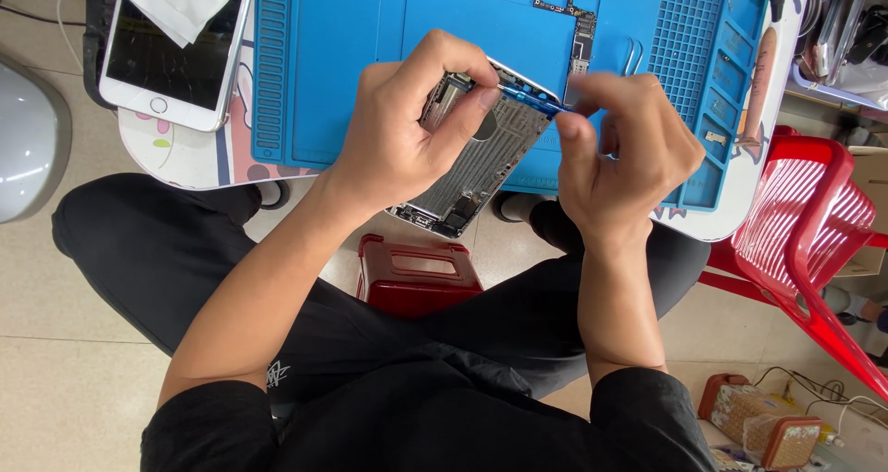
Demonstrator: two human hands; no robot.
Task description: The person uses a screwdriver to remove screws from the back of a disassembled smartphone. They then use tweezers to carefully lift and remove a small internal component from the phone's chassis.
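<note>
We saw the left hand (402,130) gripping an opened phone shell (481,162) above the tabletop (740,215) edge; right hand (620,153) pinched a blue tool (529,98) against its top.

The left hand (402,130) covers much of the opened phone shell (481,162), and the right hand (620,148) hides the rear of the blue tool (529,99). The white phone (176,56) and blue mat (370,56) run past the top edge. Parts on the circuit board (578,33) are too small to tell.
</note>
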